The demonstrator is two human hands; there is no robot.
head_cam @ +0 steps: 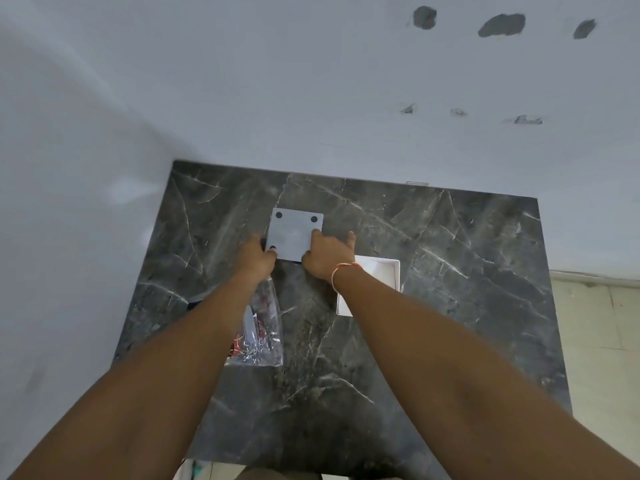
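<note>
A flat white square device [296, 230] with round black feet at its corners lies on the dark marble table [433, 244], underside up. My left hand [258, 255] grips its near left corner, fingers curled at the edge by a black foot. My right hand [327, 252] grips the near right edge, thumb on top of the white face and one finger stretched out to the right. A red and white thread circles my right wrist.
A white open box [381, 271] sits partly under my right forearm. A clear plastic bag [265, 327] of small red and metal parts lies beside my left forearm. White walls close the table's far and left sides. Pale floor tiles [599, 327] show at right.
</note>
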